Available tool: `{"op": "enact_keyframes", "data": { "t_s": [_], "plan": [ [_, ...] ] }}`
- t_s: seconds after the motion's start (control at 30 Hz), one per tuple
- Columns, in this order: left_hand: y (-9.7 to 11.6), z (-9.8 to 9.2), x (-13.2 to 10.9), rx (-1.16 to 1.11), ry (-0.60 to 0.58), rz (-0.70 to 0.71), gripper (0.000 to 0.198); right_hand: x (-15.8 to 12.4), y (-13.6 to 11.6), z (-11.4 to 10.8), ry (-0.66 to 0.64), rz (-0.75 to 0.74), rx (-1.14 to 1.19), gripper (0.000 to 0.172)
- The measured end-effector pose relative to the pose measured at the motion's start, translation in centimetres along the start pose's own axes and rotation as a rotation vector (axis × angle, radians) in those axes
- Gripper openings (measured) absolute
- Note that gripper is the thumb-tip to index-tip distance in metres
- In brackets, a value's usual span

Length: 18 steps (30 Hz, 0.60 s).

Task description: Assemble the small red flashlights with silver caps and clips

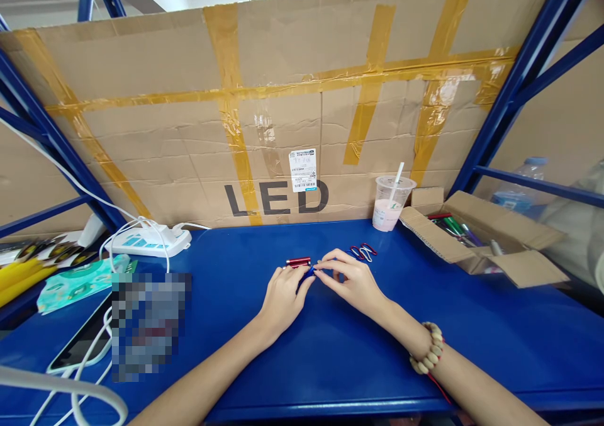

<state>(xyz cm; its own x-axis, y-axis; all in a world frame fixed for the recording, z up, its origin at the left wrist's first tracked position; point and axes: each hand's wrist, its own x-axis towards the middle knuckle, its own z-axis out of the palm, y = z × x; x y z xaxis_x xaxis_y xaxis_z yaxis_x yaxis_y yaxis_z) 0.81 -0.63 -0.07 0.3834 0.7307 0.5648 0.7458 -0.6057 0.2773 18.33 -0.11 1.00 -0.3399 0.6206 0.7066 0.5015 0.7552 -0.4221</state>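
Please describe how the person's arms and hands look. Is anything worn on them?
Both forearms are bare; no sleeves or gloves show. The left hand and its wrist carry nothing that I can see. The wrist of the right hand wears a bracelet of round, pale beads, some cream and some pinkish, and a thin red cord runs beside it. No rings are visible.

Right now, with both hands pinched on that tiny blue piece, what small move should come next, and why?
Probably firm up the two-handed grip on the small blue piece before lifting it: the left hand and right hand meet on it only at the fingertips, and the short red metal cylinder lies right behind, easy to knock.
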Motion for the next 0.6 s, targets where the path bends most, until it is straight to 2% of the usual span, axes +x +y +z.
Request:
{"op": "enact_keyframes", "data": {
  "t_s": [0.17, 0.6],
  "plan": [
    [-0.17, 0.1, -0.12, -0.007, 0.011, 0.064, 0.018, -0.04, 0.14, 0.0, -0.082, 0.048, 0.008, 0.019],
    [-0.19, 0.42, -0.27, -0.006, 0.007, 0.107, 0.021, -0.18, 0.5, -0.1, -0.123, 0.067, 0.029, 0.022]
  ]
}}
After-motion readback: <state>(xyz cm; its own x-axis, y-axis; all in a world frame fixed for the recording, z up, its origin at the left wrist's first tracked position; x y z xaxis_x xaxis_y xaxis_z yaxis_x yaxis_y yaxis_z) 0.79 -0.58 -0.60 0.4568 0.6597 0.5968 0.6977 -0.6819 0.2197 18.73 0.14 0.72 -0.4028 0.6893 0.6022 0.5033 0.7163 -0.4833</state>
